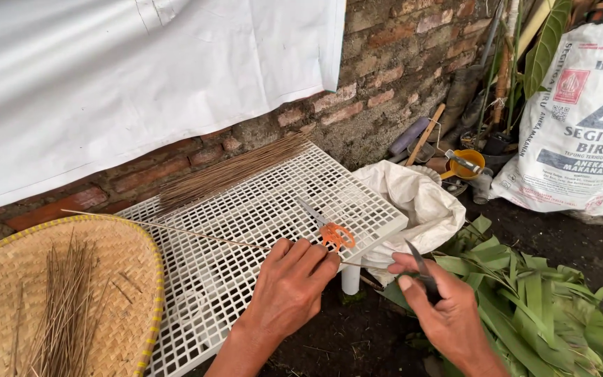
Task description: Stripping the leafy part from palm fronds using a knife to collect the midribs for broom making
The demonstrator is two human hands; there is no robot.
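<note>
Two hands: left hand (pixel 289 287) pinches stick (pixel 176 231), right hand (pixel 441 307) grips knife (pixel 421 271).

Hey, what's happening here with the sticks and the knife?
A person's left hand pinches one long thin stick that lies across a white plastic grid rack. The right hand grips a small dark knife beside the stick's near end. Orange-handled scissors rest on the rack, with a bundle of sticks at its back against the brick wall. More sticks lie in a woven tray to the left, and green leaves are heaped on the right.
</note>
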